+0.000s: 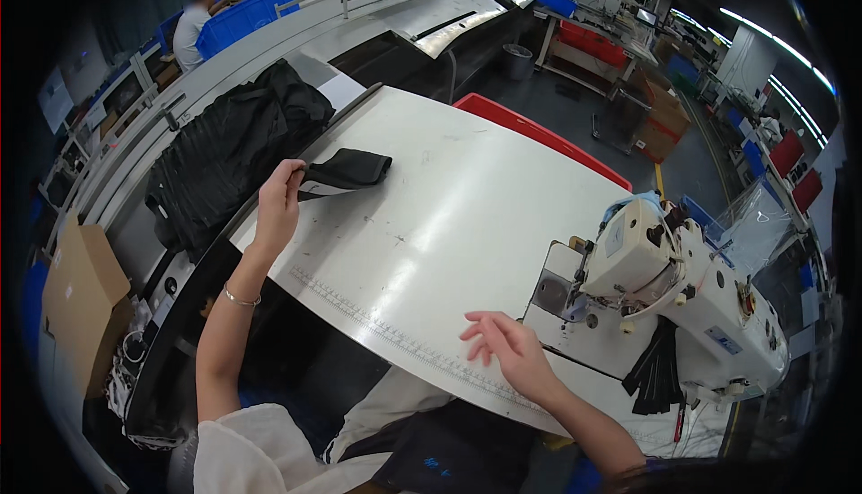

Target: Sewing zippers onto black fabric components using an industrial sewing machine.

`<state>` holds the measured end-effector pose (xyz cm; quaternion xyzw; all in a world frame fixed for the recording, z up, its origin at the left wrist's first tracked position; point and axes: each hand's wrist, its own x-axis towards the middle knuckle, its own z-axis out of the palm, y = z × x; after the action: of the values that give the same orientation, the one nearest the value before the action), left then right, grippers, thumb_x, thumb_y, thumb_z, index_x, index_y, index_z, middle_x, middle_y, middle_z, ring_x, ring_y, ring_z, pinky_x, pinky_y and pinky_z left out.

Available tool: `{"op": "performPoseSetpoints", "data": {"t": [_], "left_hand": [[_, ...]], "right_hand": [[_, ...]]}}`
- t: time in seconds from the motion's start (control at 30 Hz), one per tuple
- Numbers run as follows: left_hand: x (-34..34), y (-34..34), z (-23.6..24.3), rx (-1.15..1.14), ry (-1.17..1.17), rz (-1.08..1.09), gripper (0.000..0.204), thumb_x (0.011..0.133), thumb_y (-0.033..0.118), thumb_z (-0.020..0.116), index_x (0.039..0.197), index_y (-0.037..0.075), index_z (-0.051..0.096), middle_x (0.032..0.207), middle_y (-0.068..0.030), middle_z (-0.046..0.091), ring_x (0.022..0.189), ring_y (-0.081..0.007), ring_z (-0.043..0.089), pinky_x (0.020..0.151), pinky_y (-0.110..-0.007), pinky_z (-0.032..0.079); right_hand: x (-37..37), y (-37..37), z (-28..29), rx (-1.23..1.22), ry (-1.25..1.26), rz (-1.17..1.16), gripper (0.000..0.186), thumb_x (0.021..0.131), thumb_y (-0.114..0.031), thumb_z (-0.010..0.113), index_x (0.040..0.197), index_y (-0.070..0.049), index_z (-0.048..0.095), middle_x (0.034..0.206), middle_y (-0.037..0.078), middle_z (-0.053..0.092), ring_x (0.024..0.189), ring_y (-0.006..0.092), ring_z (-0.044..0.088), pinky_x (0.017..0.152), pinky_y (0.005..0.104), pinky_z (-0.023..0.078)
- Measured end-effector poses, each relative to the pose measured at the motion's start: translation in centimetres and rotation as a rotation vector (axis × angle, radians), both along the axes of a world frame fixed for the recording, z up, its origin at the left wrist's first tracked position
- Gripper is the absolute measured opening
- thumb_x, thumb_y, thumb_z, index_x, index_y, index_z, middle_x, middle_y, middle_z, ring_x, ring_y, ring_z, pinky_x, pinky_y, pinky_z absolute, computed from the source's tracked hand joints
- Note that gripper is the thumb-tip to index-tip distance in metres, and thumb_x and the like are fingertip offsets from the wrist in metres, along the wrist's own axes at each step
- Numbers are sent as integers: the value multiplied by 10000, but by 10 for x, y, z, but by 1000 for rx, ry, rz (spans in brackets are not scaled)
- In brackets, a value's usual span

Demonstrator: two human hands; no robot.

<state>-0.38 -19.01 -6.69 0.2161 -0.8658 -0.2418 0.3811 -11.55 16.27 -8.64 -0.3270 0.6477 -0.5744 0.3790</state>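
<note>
My left hand [280, 202] pinches the near end of a folded black fabric piece [352, 169] with a pale underside, over the left part of the white sewing table [431, 224]. Just beyond that hand lies a heap of black garments [238, 139]. My right hand [507, 350] hovers at the table's front edge with fingers loosely spread and nothing in them. To its right stands a white industrial sewing machine [628, 247]. A bunch of black fabric strips [657, 370] hangs from the machine's side.
A ruler scale [395, 332] runs along the table's front edge. Behind the table sits a red bin [539, 139]. An opened cardboard box [88, 292] stands at the left. Far left, a person [189, 34] works beside a blue crate [247, 22]. A red-handled tool [680, 422] lies near the machine.
</note>
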Motion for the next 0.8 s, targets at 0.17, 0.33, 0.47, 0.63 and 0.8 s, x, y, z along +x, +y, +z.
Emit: {"op": "performPoseSetpoints", "data": {"t": [0.17, 0.33, 0.47, 0.63, 0.8], "left_hand": [[-9, 102, 23, -431, 57, -678, 259, 674, -55, 588, 931, -25, 585, 844, -115, 551, 722, -275, 534, 635, -361, 445], [11, 135, 7, 2, -334, -1219, 193, 797, 29, 580, 982, -12, 612, 807, -115, 577, 737, -275, 577, 657, -345, 473], [-25, 165, 23, 122, -550, -782, 245, 879, 202, 586, 959, -30, 589, 765, -129, 579, 752, -243, 619, 629, -334, 515], [-67, 203, -32, -546, -574, -736, 233, 792, 134, 639, 908, -34, 526, 790, -122, 535, 733, -289, 600, 594, -353, 514], [-61, 175, -16, 119, -474, -727, 127, 814, 50, 611, 902, -38, 589, 695, -122, 591, 634, -191, 602, 579, -316, 470]], "right_hand": [[-4, -59, 4, -264, -1056, 77, 404, 992, -280, 396, 1247, 32, 433, 1139, 170, 566, 1004, 200, 581, 867, 302, 479], [47, -28, -27, -194, -811, -156, 318, 935, -24, 461, 1246, 31, 416, 1187, 118, 558, 1078, 174, 544, 940, 314, 442], [97, -28, -48, -339, -740, -429, 313, 940, -33, 463, 1247, 13, 421, 1156, 75, 566, 1020, 111, 539, 908, 272, 425], [103, -48, -52, -184, -607, -379, 271, 952, -120, 496, 1208, -68, 426, 1060, 0, 522, 704, 37, 454, 612, 208, 400], [76, 10, -34, -42, -400, 148, 341, 962, -125, 471, 1263, 21, 405, 1175, 99, 529, 1064, 161, 560, 924, 306, 466]]}}
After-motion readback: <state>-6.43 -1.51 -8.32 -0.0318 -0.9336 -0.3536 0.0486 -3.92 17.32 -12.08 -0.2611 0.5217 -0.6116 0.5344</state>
